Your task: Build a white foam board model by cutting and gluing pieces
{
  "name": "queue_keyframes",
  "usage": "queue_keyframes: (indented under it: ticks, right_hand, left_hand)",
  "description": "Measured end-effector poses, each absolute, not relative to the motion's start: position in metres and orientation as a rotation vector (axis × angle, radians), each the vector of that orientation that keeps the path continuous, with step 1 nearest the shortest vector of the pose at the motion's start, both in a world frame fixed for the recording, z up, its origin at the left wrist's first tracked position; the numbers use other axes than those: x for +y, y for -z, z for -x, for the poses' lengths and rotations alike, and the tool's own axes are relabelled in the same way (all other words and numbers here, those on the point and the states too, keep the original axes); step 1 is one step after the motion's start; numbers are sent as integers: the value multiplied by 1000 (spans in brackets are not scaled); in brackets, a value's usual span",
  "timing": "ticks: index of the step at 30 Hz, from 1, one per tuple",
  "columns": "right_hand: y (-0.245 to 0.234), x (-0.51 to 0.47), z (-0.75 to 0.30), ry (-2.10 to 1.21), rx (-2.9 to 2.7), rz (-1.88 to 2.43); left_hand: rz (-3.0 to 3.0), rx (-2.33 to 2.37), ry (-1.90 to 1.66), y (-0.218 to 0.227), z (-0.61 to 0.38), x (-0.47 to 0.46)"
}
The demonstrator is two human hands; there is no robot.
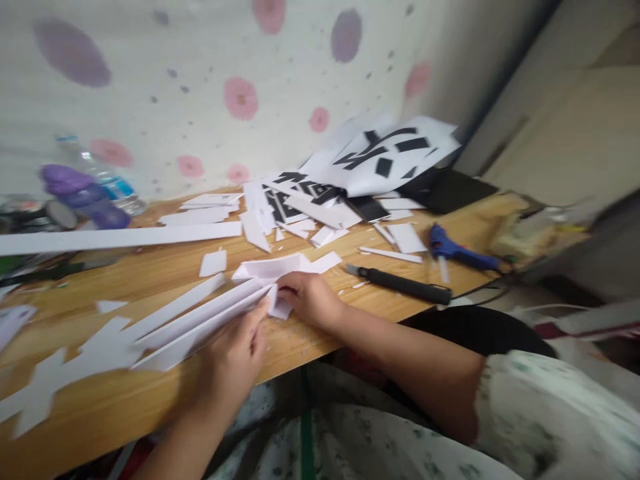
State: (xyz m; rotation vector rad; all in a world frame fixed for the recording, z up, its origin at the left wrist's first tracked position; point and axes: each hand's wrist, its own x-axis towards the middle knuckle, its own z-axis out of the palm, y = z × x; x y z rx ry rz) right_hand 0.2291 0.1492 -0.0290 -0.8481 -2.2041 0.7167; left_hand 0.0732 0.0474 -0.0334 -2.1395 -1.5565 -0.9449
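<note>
Both my hands meet at the near edge of a wooden table (pixel 150 393). My left hand (pixel 235 357) is closed, its fingers pinching the near end of long folded white paper strips (pixel 200 320) that stretch away to the left. To its right, my right hand (pixel 310 298) is closed on a small folded white paper piece (pixel 277 305) at the same end of the strips. Another folded white sheet (pixel 270 268) lies just behind my hands.
A black utility knife (pixel 400 285) and a blue glue gun (pixel 457 250) lie right of my hands. Printed black-and-white sheets (pixel 380 157) are piled at the back. White scraps, a long strip (pixel 120 237), a water bottle (pixel 107 180) and purple objects sit left.
</note>
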Motion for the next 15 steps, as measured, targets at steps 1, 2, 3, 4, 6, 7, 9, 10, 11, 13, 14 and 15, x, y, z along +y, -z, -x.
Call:
queue_keyframes:
  ticks: [1, 2, 3, 4, 6, 7, 9, 10, 11, 13, 14, 15]
  right_hand:
    - [27, 147, -229, -687, -2231, 857]
    - [25, 146, -229, -656, -2258, 866]
    - [22, 145, -230, -619, -2276, 885]
    - [18, 145, -232, -580, -2290, 908]
    - [6, 149, -244, -494, -2304, 971]
    - [-3, 153, -255, -448, -2307, 1013]
    - [-23, 164, -289, -345, -2303, 1132]
    - [-34, 170, -312, -283, -2294, 1216]
    - [-45, 176, -337, -215, -2272, 1324]
    - [-59, 186, -392, -80, -2226, 1575]
    - [-61, 189, -418, -29, -2218, 1704]
    - [-61, 192, -442, 3, -2226, 1827]
  left_hand:
    - [2135, -1548, 941, 34, -72, 48]
    - [2125, -1524, 952, 35, -71, 49]
    - [2115, -1495, 972, 36, -70, 50]
    - [2115, -1461, 985, 36, -69, 51]
    - [2098, -1413, 991, 36, -69, 52]
    - [2092, -1400, 983, 36, -69, 53]
    - [2100, -1385, 962, 36, -69, 53]
    - [2111, -1376, 958, 36, -69, 53]
    - [2124, -1365, 962, 37, -69, 53]
    - [2126, -1349, 991, 36, -69, 53]
    - [2120, -1346, 1004, 36, -70, 53]
    - [2114, -1349, 1009, 34, -71, 52]
